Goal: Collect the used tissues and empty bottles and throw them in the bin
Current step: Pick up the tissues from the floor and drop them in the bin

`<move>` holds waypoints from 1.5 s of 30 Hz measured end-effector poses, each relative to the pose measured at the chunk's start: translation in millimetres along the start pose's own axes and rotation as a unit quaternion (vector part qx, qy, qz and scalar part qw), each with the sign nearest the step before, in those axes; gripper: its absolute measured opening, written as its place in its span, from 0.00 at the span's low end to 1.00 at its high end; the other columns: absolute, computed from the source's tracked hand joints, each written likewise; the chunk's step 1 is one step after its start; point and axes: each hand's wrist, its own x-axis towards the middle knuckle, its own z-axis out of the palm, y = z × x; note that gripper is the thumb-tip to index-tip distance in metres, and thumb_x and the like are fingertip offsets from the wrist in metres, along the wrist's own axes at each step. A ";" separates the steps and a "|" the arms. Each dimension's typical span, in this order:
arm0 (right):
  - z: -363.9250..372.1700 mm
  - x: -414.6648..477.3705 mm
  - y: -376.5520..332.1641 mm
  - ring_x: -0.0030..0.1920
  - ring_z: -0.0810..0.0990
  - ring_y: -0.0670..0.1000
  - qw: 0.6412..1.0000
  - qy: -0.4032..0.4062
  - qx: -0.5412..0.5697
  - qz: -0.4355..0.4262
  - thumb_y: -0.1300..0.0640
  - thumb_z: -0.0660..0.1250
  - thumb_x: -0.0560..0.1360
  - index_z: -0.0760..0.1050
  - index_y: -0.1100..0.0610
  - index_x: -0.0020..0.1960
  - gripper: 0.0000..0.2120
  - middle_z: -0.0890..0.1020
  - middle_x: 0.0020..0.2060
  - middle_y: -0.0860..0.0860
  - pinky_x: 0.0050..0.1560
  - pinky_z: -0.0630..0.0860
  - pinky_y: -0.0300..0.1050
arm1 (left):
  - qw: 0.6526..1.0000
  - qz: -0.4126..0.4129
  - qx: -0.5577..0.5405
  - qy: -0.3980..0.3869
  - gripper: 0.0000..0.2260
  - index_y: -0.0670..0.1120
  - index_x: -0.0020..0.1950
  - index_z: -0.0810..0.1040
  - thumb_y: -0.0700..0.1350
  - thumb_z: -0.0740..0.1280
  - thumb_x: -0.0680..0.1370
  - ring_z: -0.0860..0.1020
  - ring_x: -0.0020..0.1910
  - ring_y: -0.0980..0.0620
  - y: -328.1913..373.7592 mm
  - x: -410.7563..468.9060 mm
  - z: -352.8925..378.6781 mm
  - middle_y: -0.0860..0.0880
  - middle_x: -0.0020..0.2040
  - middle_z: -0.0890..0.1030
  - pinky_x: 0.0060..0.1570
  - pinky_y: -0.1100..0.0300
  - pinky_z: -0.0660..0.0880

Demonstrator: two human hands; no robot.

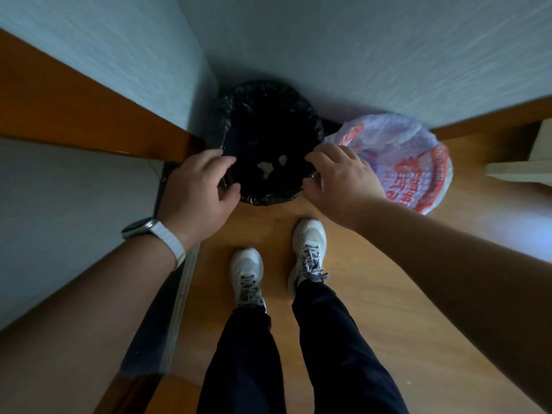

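floor (373, 279) wood | walls (328, 55) pale | bin (268, 88) cornered, black-lined | perhaps tissues (265, 168) inside

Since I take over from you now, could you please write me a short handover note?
Left hand grips the bin at its left rim; right hand grips the right rim. Neither holds rubbish.
The bin stands in the corner; pale scraps, probably tissues, lie at its bottom. A white printed bag sits beside it, on the right.
Done: some tissues seemingly binned. No bottles in view.
Left: check the room for remaining tissues and bottles.
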 end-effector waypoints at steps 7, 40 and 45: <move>-113.9 -59.2 -56.8 0.69 0.68 0.57 0.999 0.031 -0.037 -0.009 0.44 0.62 0.76 0.71 0.53 0.68 0.24 0.72 0.68 0.53 0.65 0.66 0.57 | 0.993 0.075 0.086 0.014 0.21 0.43 0.67 0.75 0.50 0.67 0.77 0.72 0.65 0.41 54.1 -31.4 -119.9 0.40 0.67 0.74 0.60 0.44 0.71; -444.4 -529.4 34.4 0.66 0.71 0.57 0.900 0.393 -0.076 0.174 0.41 0.59 0.76 0.73 0.53 0.66 0.24 0.76 0.63 0.52 0.65 0.66 0.55 | 0.871 0.447 0.166 0.115 0.20 0.47 0.66 0.76 0.53 0.59 0.77 0.75 0.64 0.42 547.2 -176.6 -314.2 0.43 0.66 0.76 0.58 0.45 0.72; -433.0 -623.8 101.8 0.67 0.69 0.56 0.882 0.409 -0.061 0.224 0.40 0.58 0.76 0.72 0.51 0.67 0.24 0.75 0.65 0.51 0.67 0.64 0.55 | 0.847 0.499 0.153 0.099 0.20 0.49 0.68 0.74 0.53 0.62 0.78 0.71 0.67 0.44 647.2 -205.7 -270.8 0.45 0.68 0.74 0.64 0.44 0.68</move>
